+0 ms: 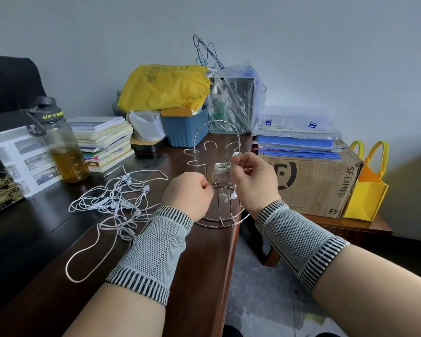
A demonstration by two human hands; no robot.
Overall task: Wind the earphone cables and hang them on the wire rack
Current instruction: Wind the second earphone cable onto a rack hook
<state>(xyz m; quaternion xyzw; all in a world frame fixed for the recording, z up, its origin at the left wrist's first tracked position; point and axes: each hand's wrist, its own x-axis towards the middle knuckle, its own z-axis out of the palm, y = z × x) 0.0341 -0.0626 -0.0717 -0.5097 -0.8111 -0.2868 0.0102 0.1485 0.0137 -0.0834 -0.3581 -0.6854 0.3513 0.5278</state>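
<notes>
**Wound earphone bundle at the wire rack, both hands on it**

Both hands are working right in front of the wire rack (216, 176), which is standing at the desk (192, 251) edge. R hand (253, 181) is pinching the top of a wound earphone bundle (222, 175) w/ thumb and forefinger, holding it up against the rack's upright wires, approx. mid-height. Whether the coil is already sitting on a hook or only being held there: can't tell. Two white earbuds (229, 196) are dangling below the coil, inside the rack frame.

L hand (187, 193) is curled closed just left of the bundle, fingertips pinching what looks like a thin strand of cable near the rack's base ring; the strand itself is too fine to make out properly.

Left of the hands, a tangle of white earphone cables (112, 203) is lying loose on the dark desk, one long loop trailing toward the near edge. Both wrists are wearing grey knit wristbands (156, 249).

Further back: a water bottle (58, 144) w/ amber liquid, a stack of books (105, 142), a blue bin (182, 127), a yellow bag (165, 86). A cardboard box (311, 181) is sitting on a lower table to the right.
</notes>
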